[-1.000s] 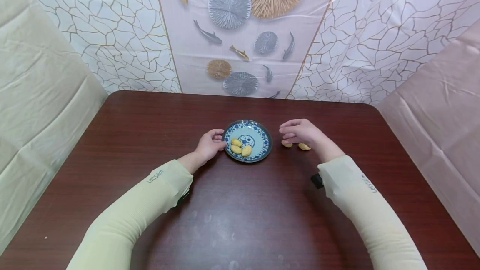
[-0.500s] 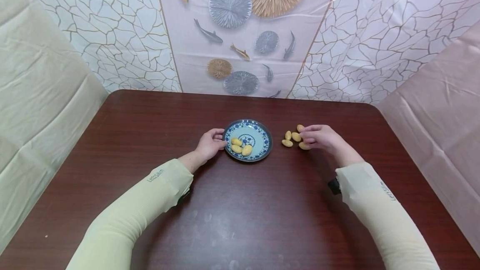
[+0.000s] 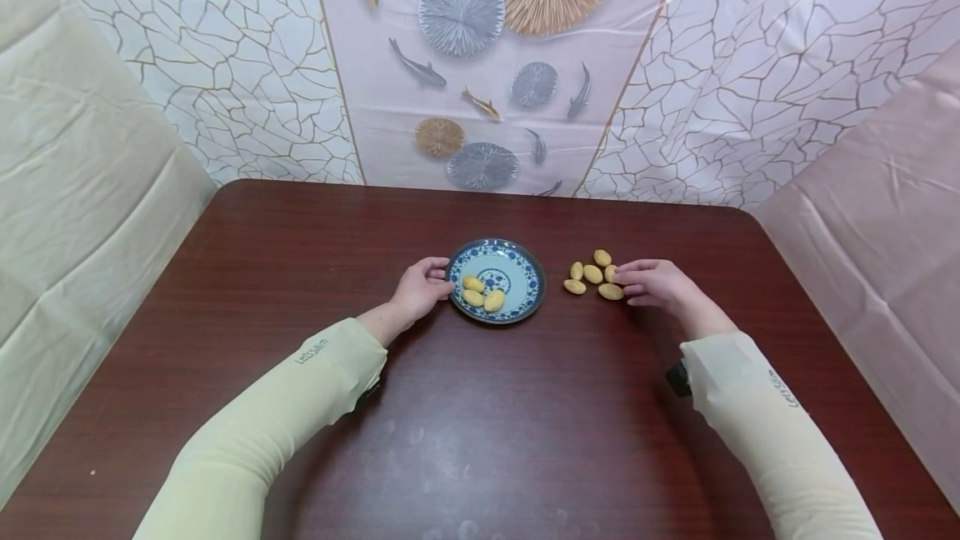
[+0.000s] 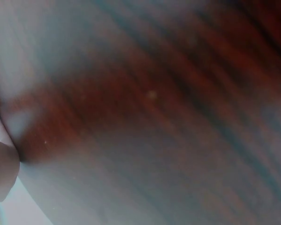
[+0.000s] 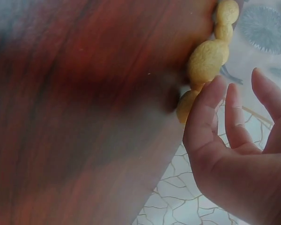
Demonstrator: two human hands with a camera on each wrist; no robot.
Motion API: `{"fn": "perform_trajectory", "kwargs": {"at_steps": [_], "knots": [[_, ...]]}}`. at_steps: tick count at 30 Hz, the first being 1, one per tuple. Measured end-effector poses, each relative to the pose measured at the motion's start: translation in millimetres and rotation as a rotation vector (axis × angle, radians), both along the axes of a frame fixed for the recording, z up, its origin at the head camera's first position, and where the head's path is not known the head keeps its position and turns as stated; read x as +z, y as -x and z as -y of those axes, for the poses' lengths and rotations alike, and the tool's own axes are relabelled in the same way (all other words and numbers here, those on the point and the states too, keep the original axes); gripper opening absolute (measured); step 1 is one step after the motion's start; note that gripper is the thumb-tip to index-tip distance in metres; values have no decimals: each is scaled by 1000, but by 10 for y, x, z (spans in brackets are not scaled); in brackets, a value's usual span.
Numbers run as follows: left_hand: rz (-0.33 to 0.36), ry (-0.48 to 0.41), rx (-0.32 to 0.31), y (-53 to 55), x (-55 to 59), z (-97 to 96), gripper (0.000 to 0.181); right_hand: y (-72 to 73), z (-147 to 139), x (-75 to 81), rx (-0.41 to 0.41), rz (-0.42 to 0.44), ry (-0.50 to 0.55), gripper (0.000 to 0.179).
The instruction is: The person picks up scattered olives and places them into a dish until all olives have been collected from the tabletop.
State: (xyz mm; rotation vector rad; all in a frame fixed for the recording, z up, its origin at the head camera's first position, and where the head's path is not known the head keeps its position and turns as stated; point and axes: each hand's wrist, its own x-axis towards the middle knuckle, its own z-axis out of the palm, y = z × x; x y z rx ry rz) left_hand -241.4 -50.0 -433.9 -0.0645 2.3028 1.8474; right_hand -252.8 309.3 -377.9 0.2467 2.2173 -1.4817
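Observation:
A round plate (image 3: 525, 307) with a blue floral border sits on the dark table, bearing three rough yellow ovals (image 3: 494, 300). My left hand (image 3: 416, 288) holds the plate at its left rim, thumb and fingers around the edge. Only part of that hand (image 4: 2, 166) shows at the left border of the left wrist view. Right of the plate lie several more yellow ovals (image 3: 574, 286), close together. Beside the rightmost of them (image 3: 611, 274) is my right hand (image 3: 654, 283), fingertips right at it. In the right wrist view this hand (image 5: 234, 154) has its fingers spread, near a grainy yellow oval (image 5: 205, 62).
The brown tabletop (image 3: 465, 423) extends toward the front. Behind its far edge hangs a patterned cloth (image 3: 517, 132), and plain pale cloth (image 3: 82, 215) hangs on both sides.
My right hand has moved right from near the plate, past the group of yellow ovals, to their right side, uncovering more of them. The left hand and the plate have stayed still.

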Motion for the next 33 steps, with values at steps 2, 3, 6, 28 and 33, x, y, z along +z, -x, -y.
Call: {"fn": "perform_trajectory", "kwargs": {"at_steps": [2,3,6,28,33], "knots": [[-3,3,-1,-1,2,-2,47,4,-19,-24,0,0,-17,32],[-4,3,-1,0,1,-2,47,3,-30,-37,5,-1,-28,31],[-7,3,-4,5,-4,-5,47,2,-53,-82,16,-17,-77,29],[-11,6,-8,25,-30,-5,47,-38,38,-214,7,-78,-137,25],[-4,9,-6,14,-15,1,46,-38,39,-208,10,-64,-106,26]]}}
